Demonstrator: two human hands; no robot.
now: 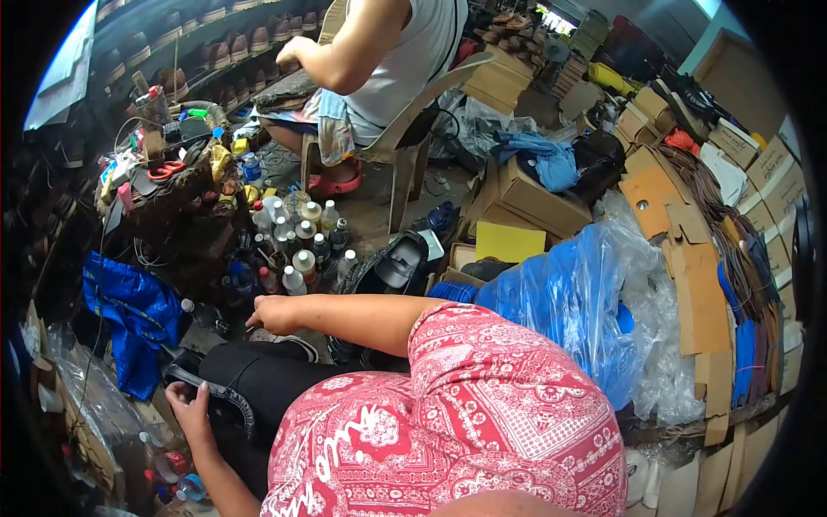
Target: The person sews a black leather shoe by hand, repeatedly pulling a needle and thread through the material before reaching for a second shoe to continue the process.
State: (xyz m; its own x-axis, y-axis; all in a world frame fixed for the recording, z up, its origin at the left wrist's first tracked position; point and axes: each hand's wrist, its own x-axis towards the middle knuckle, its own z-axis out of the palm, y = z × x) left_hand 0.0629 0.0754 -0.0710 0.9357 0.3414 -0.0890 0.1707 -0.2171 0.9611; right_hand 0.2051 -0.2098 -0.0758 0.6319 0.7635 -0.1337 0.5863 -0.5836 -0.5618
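Observation:
My left hand (pixel 191 409) is at the lower left, thumb raised, fingers closed on the near edge of a black curved piece with a grey rim (pixel 226 396). It looks like part of a shoe and rests against my dark-trousered leg (pixel 276 379). Stretched out across my lap, my right hand (pixel 276 315) has its fingers curled together. Something small and dark shows at its fingertips, too small to name. Just beyond that hand stand several bottles (pixel 301 258) with white and red caps. A clear bottle (pixel 205 315) lies left of it.
A cluttered workbench (pixel 164 185) with red-handled scissors (pixel 166 171) stands at upper left. Another person (pixel 379 77) sits on a chair ahead. Blue plastic sheeting (pixel 129 319) hangs at left. Plastic-wrapped blue material (pixel 560 302), cardboard boxes (pixel 538 202) and a black backpack (pixel 388 267) crowd the right.

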